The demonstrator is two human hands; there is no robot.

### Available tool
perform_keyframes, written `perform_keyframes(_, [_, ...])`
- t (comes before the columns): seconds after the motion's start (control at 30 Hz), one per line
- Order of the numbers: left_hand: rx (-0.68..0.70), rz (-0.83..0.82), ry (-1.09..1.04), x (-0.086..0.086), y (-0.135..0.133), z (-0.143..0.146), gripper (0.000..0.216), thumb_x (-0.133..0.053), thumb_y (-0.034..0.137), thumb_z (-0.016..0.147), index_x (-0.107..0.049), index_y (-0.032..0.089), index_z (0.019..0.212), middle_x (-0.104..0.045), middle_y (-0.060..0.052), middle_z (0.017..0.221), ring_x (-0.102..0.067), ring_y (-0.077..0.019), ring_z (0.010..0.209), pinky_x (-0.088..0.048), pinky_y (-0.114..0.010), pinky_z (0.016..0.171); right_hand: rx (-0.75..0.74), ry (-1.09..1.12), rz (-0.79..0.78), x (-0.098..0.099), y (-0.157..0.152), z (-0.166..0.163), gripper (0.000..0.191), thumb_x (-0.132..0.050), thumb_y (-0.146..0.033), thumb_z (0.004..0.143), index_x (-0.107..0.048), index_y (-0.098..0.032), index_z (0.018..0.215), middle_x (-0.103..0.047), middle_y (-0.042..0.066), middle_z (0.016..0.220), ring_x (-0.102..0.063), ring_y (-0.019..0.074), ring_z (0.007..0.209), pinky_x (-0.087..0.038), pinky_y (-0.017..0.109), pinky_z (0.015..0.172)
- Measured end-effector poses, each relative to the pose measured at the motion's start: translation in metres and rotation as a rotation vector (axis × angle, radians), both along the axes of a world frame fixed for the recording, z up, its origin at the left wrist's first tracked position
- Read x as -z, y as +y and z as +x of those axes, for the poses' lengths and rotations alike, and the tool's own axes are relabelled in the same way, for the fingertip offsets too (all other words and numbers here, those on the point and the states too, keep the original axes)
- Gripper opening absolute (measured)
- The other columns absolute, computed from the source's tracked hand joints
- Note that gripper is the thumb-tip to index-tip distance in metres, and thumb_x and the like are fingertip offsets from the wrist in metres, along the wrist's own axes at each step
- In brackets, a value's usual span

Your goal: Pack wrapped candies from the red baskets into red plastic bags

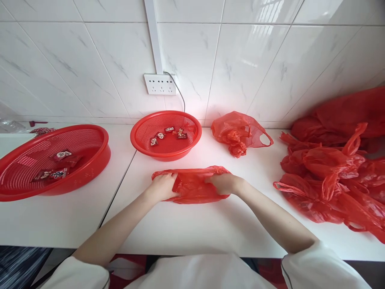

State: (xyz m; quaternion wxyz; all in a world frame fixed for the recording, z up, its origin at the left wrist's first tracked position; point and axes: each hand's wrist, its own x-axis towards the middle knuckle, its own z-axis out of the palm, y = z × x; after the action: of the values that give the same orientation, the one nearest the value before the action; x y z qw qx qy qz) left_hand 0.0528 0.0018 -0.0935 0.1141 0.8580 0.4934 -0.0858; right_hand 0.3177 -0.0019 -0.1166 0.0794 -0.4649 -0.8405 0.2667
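Note:
A thin red plastic bag (194, 186) lies spread wide on the white table, its mouth facing me. My left hand (162, 186) grips the bag's left side, and some of its fingers are hidden by the film. On the opposite side my right hand (222, 184) holds the bag, its fingertips partly inside the red plastic. Just beyond the bag stands a round red basket (166, 156) with several small wrapped packets (161, 135) on its bottom.
To the left, a larger red basket (104, 160) holds several dark red packets (58, 173). A crumpled red bag (231, 128) sits at the back, right of the small basket. Red plastic bags (327, 172) are heaped at far right. A socket strip (160, 84) is on the tiled wall.

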Motion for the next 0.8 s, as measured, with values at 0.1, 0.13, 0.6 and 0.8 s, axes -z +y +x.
perform_keyframes(0.1, [0.062,-0.102,-0.015,0.002,0.009,-0.011,0.085,-0.074,0.045,0.062,-0.045,0.017,0.136,-0.055,-0.017,0.133,-0.051,-0.0355,0.122,-0.044,-0.044,0.098,-0.189,-0.037,-0.035,-0.019,-0.007,-0.007,0.016,-0.067,-0.012,0.067,-0.068,-0.021,0.08,-0.064,-0.001,0.069,-0.054,0.0125,0.052,-0.042,0.024,0.05])
perform_keyframes(0.13, [0.08,-0.105,-0.003,0.003,0.01,-0.012,0.09,-0.075,0.043,0.058,-0.043,0.017,0.139,-0.048,-0.018,0.14,-0.043,-0.0373,0.13,-0.04,-0.046,0.103,-0.225,-0.022,0.009,-0.023,-0.009,-0.011,0.016,-0.065,-0.017,0.074,-0.069,-0.021,0.089,-0.067,0.003,0.083,-0.06,0.0153,0.065,-0.047,0.026,0.059])
perform_keyframes(0.6, [-0.065,-0.262,-0.233,0.0,0.012,-0.031,0.069,-0.071,0.036,0.064,-0.058,0.02,0.13,-0.053,-0.016,0.14,-0.046,-0.0384,0.13,-0.038,-0.046,0.104,-0.087,-0.188,-0.19,0.008,0.02,-0.011,0.109,-0.075,-0.031,0.06,-0.022,-0.015,0.153,-0.035,0.017,0.153,-0.038,0.0341,0.137,-0.04,0.041,0.106])
perform_keyframes(0.8, [-0.299,-0.344,-0.944,-0.035,0.011,-0.024,0.042,-0.064,0.048,0.08,-0.071,0.021,0.112,-0.072,-0.011,0.109,-0.067,-0.0279,0.098,-0.053,-0.036,0.082,-0.005,-0.049,-0.168,-0.024,0.018,-0.009,0.07,-0.067,-0.039,0.077,-0.046,-0.024,0.142,-0.048,0.011,0.145,-0.051,0.0328,0.125,-0.049,0.04,0.093])
